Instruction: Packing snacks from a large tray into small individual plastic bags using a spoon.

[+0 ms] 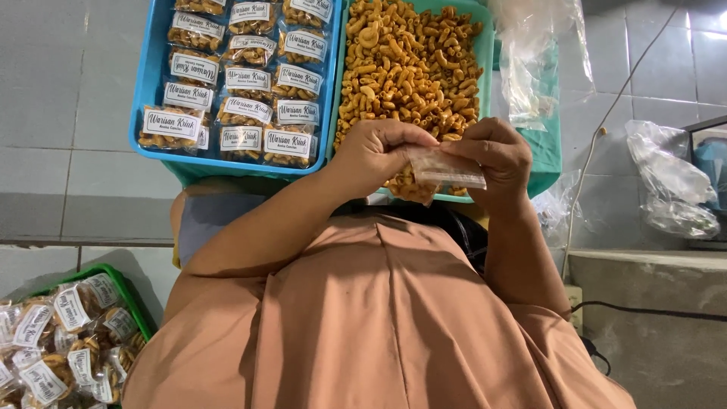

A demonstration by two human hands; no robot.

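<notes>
In the head view, both hands meet at the centre of the frame over the near edge of a teal tray [485,45] heaped with golden curled macaroni snacks [409,68]. The left hand [375,155] and the right hand [496,155] are each closed in a pinch on one small clear plastic pouch [445,168], held flat between them, the right thumb along its top edge. Whether the pouch mouth is open I cannot tell. To handle it well, the fingertips should probably grip only the rim, keeping the film taut and level above the tray so any spilled pieces fall back in.

At upper left a blue tray [145,83] holds rows of filled, labelled packets [242,110]. At lower left a green basket [125,291] carries more of them. Loose clear bags [530,68] lie at upper right. Everything rests on a pale tiled floor [76,91], with a cable [606,129] trailing at right.
</notes>
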